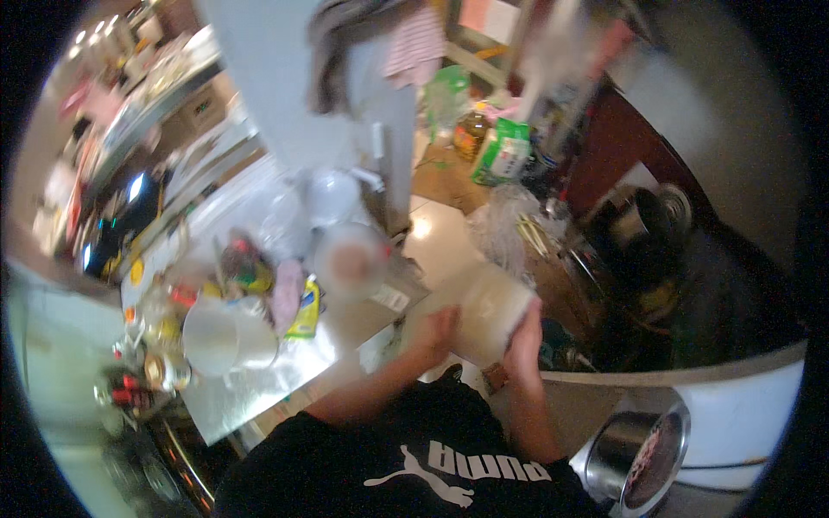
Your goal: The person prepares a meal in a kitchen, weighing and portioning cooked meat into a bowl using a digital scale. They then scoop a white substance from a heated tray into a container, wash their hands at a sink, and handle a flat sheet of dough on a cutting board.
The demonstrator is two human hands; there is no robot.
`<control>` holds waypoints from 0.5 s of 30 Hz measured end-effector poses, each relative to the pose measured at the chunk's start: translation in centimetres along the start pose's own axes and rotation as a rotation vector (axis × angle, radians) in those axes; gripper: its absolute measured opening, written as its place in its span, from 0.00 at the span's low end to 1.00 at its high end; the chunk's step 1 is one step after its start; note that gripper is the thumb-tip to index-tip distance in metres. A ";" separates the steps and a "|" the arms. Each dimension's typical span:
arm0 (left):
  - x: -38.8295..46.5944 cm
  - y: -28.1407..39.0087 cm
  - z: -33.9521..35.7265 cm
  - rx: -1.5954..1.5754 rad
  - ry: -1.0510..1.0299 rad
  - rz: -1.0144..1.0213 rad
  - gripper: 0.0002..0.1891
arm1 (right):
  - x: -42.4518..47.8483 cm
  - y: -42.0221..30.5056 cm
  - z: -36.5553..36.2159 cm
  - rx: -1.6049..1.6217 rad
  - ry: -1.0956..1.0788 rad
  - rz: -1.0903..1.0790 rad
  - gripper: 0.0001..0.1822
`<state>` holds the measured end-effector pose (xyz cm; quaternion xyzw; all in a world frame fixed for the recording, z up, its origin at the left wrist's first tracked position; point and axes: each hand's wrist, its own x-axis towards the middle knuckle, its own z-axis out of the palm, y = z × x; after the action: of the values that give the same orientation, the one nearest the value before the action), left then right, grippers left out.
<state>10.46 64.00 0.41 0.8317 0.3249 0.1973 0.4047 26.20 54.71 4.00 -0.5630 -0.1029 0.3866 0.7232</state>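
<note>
Motion blurs both hands and a pale, boxy container [489, 309] held above the floor in front of my body. My right hand [523, 333] grips the container's right side, with the fingers around its edge. My left hand [443, 329] is curled at its lower left side; whether it holds the container or only rests against it is too blurred to tell. What the container has inside is not visible. Left of my hands, a whitish bowl [327, 272] with something reddish in it stands on a cardboard box [395, 285].
A metal-topped table [259, 395] at left bears a translucent plastic tub [214, 340] and a yellow packet [306, 312]. At lower right stands a steel pot [609, 447] with reddish contents. Beyond it are a dark pan [631, 226], a plastic bag [508, 217] and an oil bottle [471, 135].
</note>
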 end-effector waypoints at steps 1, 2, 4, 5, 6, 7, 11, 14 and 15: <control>1.3 0.6 -0.5 -0.107 0.071 -0.083 0.22 | 0.7 -3.0 0.7 -0.124 0.011 0.124 0.34; 2.7 1.8 -0.7 -0.223 0.126 -0.159 0.22 | 3.6 -2.9 -1.7 -0.320 0.028 0.074 0.35; 5.3 3.3 -1.3 -0.288 0.109 -0.141 0.24 | 6.5 -7.3 -2.0 -0.704 -0.188 -0.231 0.35; 6.7 4.3 -1.2 -0.326 0.095 -0.128 0.25 | 7.9 -9.0 -2.4 -0.740 -0.205 -0.174 0.35; 8.0 5.1 -0.6 -0.397 0.108 -0.186 0.27 | 9.6 -10.6 -2.8 -0.785 -0.233 -0.115 0.35; 9.4 5.8 -0.1 -0.466 0.125 -0.246 0.29 | 10.8 -11.6 -3.3 -0.828 -0.266 -0.055 0.35; 13.6 6.8 3.8 -0.638 0.342 -0.554 0.39 | 16.2 -9.1 -4.4 -0.770 0.003 -0.183 0.34; 16.6 2.2 9.7 -0.792 0.554 -0.588 0.42 | 18.7 -4.3 -5.8 -0.646 0.136 -0.106 0.35; 17.4 1.7 10.5 -0.716 0.568 -0.607 0.42 | 19.0 -4.0 -6.6 -0.569 0.075 0.061 0.36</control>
<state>29.74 69.66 -3.32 0.4252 0.5593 0.3867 0.5974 44.70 62.43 -0.14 -0.7600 -0.1635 0.3426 0.5275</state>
